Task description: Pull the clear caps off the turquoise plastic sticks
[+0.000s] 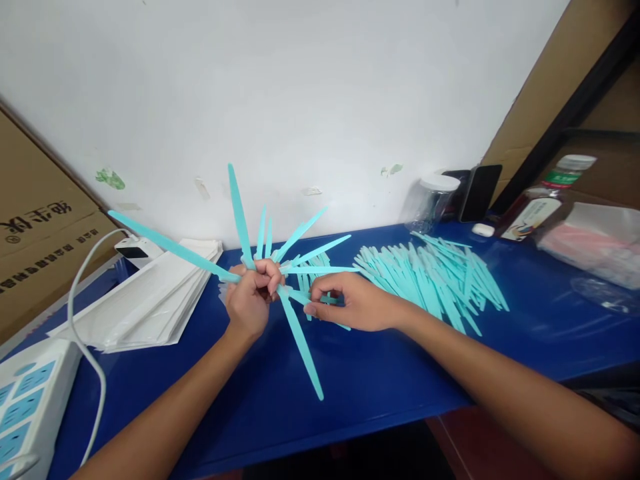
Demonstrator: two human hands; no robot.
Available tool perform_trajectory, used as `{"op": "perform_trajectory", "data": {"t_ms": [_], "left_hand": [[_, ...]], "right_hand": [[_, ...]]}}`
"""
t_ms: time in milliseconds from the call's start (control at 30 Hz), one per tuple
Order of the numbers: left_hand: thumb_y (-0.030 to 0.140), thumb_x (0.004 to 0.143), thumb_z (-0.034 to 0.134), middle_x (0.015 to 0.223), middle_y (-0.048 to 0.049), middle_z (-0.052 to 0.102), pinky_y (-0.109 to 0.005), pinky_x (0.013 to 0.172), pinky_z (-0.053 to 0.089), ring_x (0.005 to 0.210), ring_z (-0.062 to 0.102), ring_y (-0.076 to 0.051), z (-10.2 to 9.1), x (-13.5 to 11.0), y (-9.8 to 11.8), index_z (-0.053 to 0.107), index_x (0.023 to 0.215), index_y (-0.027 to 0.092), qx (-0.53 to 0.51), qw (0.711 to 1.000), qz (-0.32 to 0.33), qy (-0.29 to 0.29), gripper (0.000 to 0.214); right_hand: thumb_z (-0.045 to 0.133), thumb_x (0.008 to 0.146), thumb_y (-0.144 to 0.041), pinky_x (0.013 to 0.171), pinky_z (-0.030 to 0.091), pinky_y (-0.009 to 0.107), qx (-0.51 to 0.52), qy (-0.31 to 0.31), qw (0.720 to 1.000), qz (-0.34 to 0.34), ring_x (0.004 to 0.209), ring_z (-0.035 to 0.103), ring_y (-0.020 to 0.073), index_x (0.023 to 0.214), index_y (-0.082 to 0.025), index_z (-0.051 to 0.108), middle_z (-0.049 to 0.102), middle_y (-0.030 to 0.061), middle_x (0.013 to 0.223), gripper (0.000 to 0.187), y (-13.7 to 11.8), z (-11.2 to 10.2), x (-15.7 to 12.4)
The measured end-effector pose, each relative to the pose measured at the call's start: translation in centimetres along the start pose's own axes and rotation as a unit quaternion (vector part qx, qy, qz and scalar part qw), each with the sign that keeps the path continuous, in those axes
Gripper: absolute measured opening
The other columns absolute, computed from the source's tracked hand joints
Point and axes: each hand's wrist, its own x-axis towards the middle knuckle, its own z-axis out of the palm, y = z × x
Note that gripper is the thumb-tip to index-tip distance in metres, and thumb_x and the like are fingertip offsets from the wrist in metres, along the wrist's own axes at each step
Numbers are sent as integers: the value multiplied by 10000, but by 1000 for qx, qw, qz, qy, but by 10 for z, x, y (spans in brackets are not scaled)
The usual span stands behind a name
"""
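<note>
My left hand is closed around the middle of a bunch of long turquoise blade-shaped strips. The strips fan out like spokes, several of them pointing up, left and right, and one slanting down toward the table's front. What joins them at the centre is hidden by my fingers. Between the thumb and fingers of my right hand, one short-looking turquoise strip is pinched beside that centre. A large pile of loose turquoise strips lies on the table to the right, with a smaller group partly hidden behind my right hand.
White paper bags or envelopes lie stacked at the left, beside a white power strip with a cable. A clear lidded jar, a dark phone-like slab and a bottle stand at the back right of the blue table.
</note>
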Motion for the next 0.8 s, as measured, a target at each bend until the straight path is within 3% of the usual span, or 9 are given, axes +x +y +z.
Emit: {"op": "perform_trajectory", "data": {"t_ms": [400,600,800], "left_hand": [[233,664,528,445,-23,346,-282,446,315,458,385,-148,2,4,12,485,442,203,-14,1000,-4,27,228],[214,606,530,429,-8,329,-249,398,300,430,385,-138,-11,20,20,454,436,205,-52,993,4,103,186],[215,622,542,423,6,328,-234,379,304,397,363,-117,-15,25,19,460,448,199,-54,992,6,117,192]], "right_hand": [[765,876,-587,705,534,306,183,-67,979,67,722,661,168,836,-166,755,729,59,853,423,4,-13,0],[749,897,-554,711,516,314,152,-52,985,65,705,650,168,808,-163,776,739,61,802,402,8,-27,-1],[710,913,-559,640,467,297,77,-17,992,101,661,650,162,787,-168,749,769,70,838,412,13,-38,-1]]}}
